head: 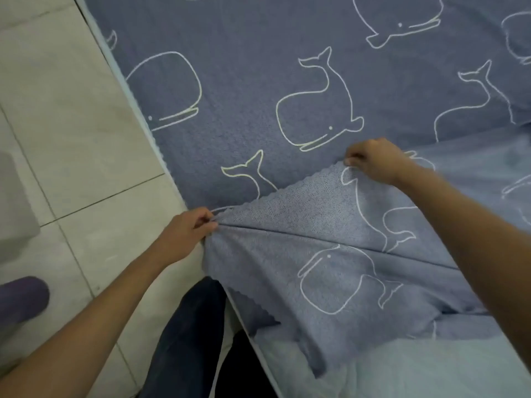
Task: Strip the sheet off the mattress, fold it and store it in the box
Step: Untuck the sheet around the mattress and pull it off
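Note:
A blue sheet [258, 81] printed with white whale outlines covers most of the mattress. Its near part is folded back over itself, paler underside up, with a scalloped edge running between my two hands. My left hand [186, 231] pinches that edge at the mattress's left side. My right hand [373, 160] pinches the same edge farther in, on top of the bed. Bare pale mattress [402, 369] shows at the bottom right where the sheet has come away. No box can be seen.
Pale floor tiles [57, 110] lie to the left of the bed. A purple slipper [20, 300] rests on the floor at the lower left. My dark trouser leg [189, 340] stands against the mattress edge. A blurred grey object [14, 202] sits at the left border.

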